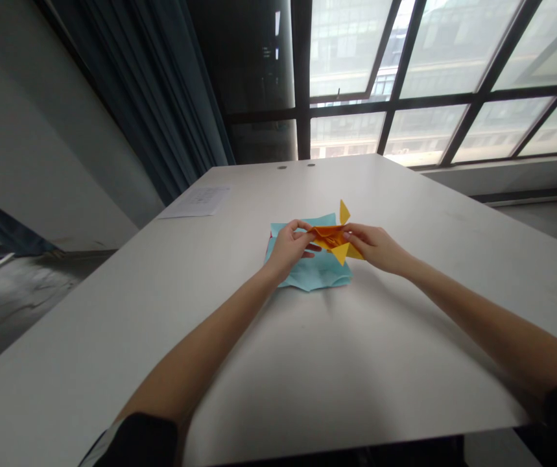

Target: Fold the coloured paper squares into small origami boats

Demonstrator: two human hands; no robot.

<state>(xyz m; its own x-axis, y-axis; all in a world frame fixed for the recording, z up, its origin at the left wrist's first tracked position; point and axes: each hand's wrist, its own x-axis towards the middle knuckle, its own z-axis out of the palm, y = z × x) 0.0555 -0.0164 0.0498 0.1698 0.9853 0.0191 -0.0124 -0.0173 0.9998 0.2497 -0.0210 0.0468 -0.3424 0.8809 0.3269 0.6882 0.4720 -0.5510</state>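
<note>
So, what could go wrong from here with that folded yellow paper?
Two or three small things, perhaps. The left hand and right hand pinch it at opposite ends, so a hard pull might crease or tear the yellow-orange paper. Its pointed flaps stick out and could bend if knocked. And the light blue paper lies close below the left hand, so a brush might shift it.
</note>
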